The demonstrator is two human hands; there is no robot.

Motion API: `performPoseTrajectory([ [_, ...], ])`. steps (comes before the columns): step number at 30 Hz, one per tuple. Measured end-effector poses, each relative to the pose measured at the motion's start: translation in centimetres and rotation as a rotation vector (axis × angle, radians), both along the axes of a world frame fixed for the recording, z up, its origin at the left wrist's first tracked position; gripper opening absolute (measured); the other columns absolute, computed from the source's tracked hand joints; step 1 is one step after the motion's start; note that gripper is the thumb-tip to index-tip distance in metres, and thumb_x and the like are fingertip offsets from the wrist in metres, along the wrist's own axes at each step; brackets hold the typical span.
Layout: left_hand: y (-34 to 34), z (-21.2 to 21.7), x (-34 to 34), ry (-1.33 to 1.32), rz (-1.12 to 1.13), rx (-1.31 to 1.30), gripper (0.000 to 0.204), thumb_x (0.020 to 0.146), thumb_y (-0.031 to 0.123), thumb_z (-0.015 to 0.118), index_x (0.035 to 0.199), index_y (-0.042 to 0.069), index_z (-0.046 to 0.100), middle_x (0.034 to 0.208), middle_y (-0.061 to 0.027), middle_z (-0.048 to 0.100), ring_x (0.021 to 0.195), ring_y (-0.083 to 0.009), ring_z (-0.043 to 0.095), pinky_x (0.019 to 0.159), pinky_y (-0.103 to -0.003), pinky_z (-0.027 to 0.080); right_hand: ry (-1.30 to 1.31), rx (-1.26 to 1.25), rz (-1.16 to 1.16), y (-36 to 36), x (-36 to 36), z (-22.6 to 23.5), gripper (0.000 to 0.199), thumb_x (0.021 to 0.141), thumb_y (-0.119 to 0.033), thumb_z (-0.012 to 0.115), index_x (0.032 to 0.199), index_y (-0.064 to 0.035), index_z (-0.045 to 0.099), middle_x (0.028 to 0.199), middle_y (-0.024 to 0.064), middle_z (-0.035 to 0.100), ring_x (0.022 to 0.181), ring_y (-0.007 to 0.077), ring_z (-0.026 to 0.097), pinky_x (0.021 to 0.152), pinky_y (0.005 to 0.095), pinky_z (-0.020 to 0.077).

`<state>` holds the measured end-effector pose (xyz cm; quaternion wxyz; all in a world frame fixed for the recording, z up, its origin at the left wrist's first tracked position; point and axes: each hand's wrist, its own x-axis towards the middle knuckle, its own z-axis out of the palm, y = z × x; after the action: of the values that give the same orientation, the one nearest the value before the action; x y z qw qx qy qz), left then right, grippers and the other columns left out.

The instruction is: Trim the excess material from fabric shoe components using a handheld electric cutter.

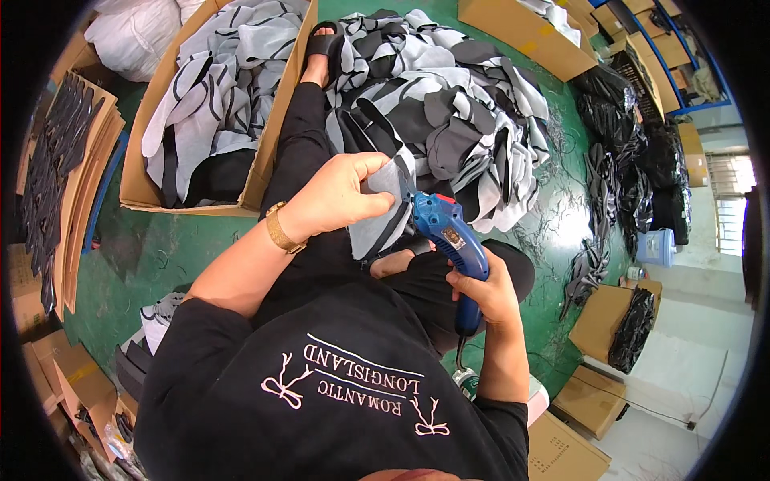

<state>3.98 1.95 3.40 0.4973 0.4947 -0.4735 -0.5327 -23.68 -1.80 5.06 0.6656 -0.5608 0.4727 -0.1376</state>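
While L hand (349, 192) pinches a grey, black-edged fabric piece (375, 232) thumb-to-fingers, R hand (493, 289) clamps fingers round a blue plastic power tool (459, 240), nose rt at the piece; green floor (188, 250) w/ dark strands (553, 240), grey/black fabric heap (461, 136), brown cardboard boxes (525, 36).

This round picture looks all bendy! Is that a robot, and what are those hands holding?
No robot here, just a person with two bare hands. The camera sits on the person's head and looks down, so you see their arms and black shirt. Its very wide lens bends straight edges, especially near the rim.

The left hand, with a gold-coloured watch on its wrist, pinches a gray piece of material. The right hand grips a blue handheld tool, its front end close to that piece.

On the green floor lies a big heap of gray and black pieces. More pieces fill a cardboard box on the left.
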Motion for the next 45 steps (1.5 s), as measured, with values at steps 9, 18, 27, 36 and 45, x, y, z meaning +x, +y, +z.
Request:
performPoseTrajectory([
  [9, -0.1, 0.3, 0.9, -0.345, -0.158, -0.054, 0.017, 0.074, 0.000, 0.061, 0.091, -0.001, 0.060, 0.077, 0.0063, 0.054, 0.068, -0.0013, 0.045, 0.057, -0.019, 0.038, -0.036, 0.064, 0.023, -0.8, -0.1, -0.2, 0.038, 0.070, -0.002, 0.072, 0.104, 0.0038, 0.057, 0.087, 0.0078, 0.060, 0.061, 0.0141, 0.058, 0.054, 0.0279, 0.0502],
  [18, -1.0, -1.7, 1.1, -0.020, -0.045, -0.023, 0.028, 0.073, 0.003, 0.061, 0.101, -0.002, 0.061, 0.081, 0.0041, 0.058, 0.068, -0.0017, 0.048, 0.060, -0.020, 0.041, -0.354, 0.063, -0.185, -3.2, 1.4, -2.2, 0.033, 0.067, -0.010, 0.068, 0.094, 0.0049, 0.055, 0.069, 0.0088, 0.055, 0.054, 0.0170, 0.054, 0.050, 0.0287, 0.0461],
  [27, 2.7, -4.5, 19.7, 0.276, 0.947, -0.180, 0.027, 0.087, 0.003, 0.058, 0.114, 0.002, 0.056, 0.104, -0.0085, 0.063, 0.093, -0.0159, 0.061, 0.084, -0.030, 0.050, -0.453, 0.086, -0.358, -7.8, -0.9, -3.7, 0.037, 0.073, -0.020, 0.069, 0.098, -0.0009, 0.050, 0.069, 0.0029, 0.045, 0.063, 0.0117, 0.044, 0.052, 0.0247, 0.0409],
  [36, -3.0, -12.8, 12.2, 0.369, 0.568, 0.268, 0.025, 0.090, 0.019, 0.061, 0.109, 0.003, 0.059, 0.100, -0.0072, 0.064, 0.095, -0.0183, 0.062, 0.083, -0.032, 0.051, -0.507, 0.236, -0.426, -10.8, -1.6, -7.5, 0.039, 0.073, -0.017, 0.071, 0.103, -0.0012, 0.051, 0.072, 0.0018, 0.045, 0.064, 0.0117, 0.043, 0.053, 0.0255, 0.0399],
  [45, -14.8, -24.9, -0.4, -0.156, 0.500, 0.643, 0.039, 0.081, 0.038, 0.070, 0.082, 0.000, 0.060, 0.080, -0.0081, 0.063, 0.077, -0.0186, 0.061, 0.065, -0.035, 0.048, -0.470, 0.319, -0.475, -11.7, -2.0, -9.5, 0.040, 0.073, -0.015, 0.070, 0.104, 0.0017, 0.050, 0.070, 0.0031, 0.048, 0.062, 0.0134, 0.047, 0.053, 0.0275, 0.0432],
])
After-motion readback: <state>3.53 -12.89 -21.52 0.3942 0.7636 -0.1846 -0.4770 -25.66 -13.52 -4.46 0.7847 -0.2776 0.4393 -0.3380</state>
